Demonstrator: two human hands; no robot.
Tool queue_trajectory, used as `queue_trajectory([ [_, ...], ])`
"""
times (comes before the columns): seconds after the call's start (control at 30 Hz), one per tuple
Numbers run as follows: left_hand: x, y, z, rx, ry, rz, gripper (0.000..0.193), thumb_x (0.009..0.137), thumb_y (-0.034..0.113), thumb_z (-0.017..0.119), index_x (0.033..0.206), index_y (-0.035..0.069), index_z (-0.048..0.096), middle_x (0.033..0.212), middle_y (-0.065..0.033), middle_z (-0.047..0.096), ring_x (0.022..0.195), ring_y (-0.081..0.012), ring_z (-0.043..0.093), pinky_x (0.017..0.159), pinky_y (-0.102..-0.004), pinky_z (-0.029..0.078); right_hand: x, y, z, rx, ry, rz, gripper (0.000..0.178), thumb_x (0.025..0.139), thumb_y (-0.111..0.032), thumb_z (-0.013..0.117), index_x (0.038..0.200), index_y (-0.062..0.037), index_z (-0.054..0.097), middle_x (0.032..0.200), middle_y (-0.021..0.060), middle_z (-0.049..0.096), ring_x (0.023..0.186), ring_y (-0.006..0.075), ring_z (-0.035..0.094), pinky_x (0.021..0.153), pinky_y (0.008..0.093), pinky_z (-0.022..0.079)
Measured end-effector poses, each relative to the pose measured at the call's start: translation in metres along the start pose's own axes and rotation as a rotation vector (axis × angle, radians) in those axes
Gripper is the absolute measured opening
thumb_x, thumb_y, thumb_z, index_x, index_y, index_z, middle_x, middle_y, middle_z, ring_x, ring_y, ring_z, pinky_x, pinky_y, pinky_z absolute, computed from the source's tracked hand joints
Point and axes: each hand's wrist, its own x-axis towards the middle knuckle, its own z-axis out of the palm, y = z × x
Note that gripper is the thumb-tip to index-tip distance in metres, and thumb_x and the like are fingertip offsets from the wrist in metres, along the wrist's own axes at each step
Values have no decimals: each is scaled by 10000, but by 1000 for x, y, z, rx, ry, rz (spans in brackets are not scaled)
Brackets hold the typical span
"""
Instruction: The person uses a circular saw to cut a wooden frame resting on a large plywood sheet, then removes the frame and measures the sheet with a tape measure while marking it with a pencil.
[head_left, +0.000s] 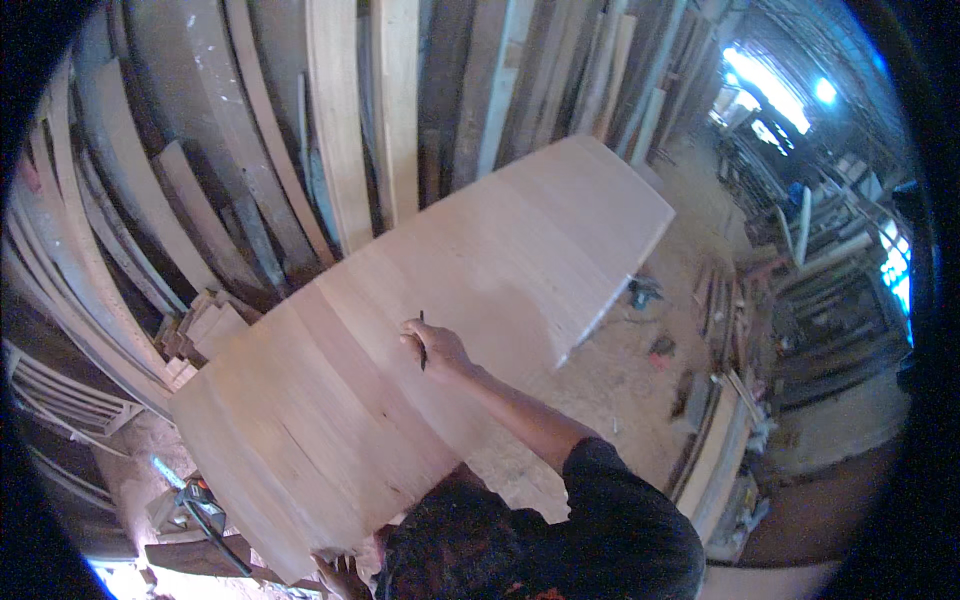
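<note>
A large, pale wooden panel (480, 250) made of joined boards stretches slantwise across the view, with a darker reddish strip near its middle. My right hand (435, 348) is over the panel's middle, its fingers closed on a thin dark pencil (422, 345). The frame does not show clearly whether the pencil tip touches the wood. At the panel's near edge, low in the view, lies my left hand (342, 576) with its fingers apart. Part of that hand is cut off by the lower rim. My dark sleeve (630, 510) fills the lower middle.
Long planks (345, 130) lean against the wall behind the panel. Short wood blocks (210, 330) are stacked beyond its left part. A power tool (200, 495) with a dark cord sits at lower left; a dark-green tool (645, 292) lies on the dusty floor. Timber piles (715, 440) line the right.
</note>
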Motion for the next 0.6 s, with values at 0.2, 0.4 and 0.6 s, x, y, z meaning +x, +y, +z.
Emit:
queue_trajectory([
  [0.2, -13, -23, 43, 24, -5, 112, 615, 1064, 380, 539, 1523, -5, 400, 1450, -182, 488, 1322, -323, 487, 1100, -432, 454, 156, 51, 60, -105, -148, -198, 223, 976, -272, 658, 1069, -82, 590, 854, 165, 688, 851, 363, 709, 711, 506, 532],
  [0.4, -8, -28, 96, 54, 52, 111, 652, 1058, 433, 506, 1537, 8, 382, 1481, -178, 462, 1346, -321, 464, 1123, -430, 416, 270, 110, 84, -481, -77, -369, 403, 957, -473, 625, 1066, -86, 632, 889, 155, 722, 885, 369, 711, 782, 537, 522],
  [0.6, -2, -34, 142, 85, 81, 116, 691, 1052, 486, 474, 1551, 21, 365, 1512, -174, 436, 1370, -318, 442, 1146, -428, 378, 274, 132, 61, -429, -510, -112, 563, 1000, -607, 506, 998, -84, 714, 958, 216, 732, 1031, 391, 693, 883, 555, 514],
])
